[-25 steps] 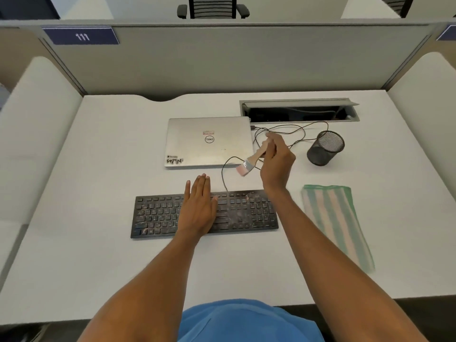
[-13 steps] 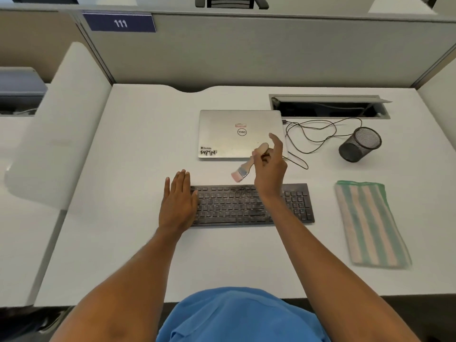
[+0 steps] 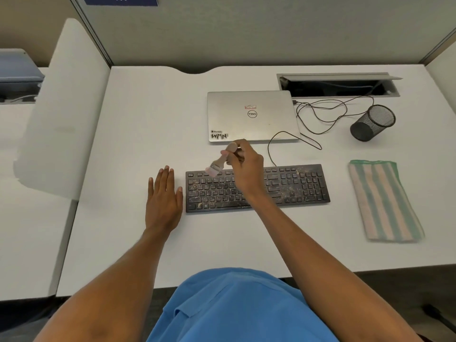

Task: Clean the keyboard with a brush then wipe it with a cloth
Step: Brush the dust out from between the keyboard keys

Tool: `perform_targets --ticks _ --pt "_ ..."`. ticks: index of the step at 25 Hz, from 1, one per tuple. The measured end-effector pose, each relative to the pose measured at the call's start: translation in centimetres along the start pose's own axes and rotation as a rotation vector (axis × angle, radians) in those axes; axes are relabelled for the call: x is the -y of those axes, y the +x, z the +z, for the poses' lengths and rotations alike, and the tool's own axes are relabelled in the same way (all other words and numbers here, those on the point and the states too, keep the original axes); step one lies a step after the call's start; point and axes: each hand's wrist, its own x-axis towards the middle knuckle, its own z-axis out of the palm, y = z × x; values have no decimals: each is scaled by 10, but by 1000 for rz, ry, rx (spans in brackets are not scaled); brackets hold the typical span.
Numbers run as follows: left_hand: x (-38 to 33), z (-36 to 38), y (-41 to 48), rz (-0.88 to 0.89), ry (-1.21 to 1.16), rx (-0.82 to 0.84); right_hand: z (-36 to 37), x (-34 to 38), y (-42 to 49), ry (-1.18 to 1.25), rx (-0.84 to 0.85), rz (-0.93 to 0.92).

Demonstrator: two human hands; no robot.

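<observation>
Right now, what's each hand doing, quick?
Left hand: open, flat on the desk beside the keyboard.
Right hand: holding the brush.

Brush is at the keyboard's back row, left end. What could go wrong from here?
1. The left hand lies flat on the desk beside the keyboard, not on it, so strokes may slide the keyboard.
2. The right hand holds the brush at the back row. Sweeping away from the person could flick grit toward the laptop.
3. The cable loops just behind the keyboard, where the right hand might snag it.
</observation>
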Motion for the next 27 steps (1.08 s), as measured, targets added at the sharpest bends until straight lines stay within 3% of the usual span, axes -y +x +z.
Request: perform_targets --ticks 15,27 --pt "12 21 -34 -48 -29 70 42 18 -21 -119 223 -74" --pt "11 20 -33 -78 -79 47 64 29 -17 -187 261 -129"
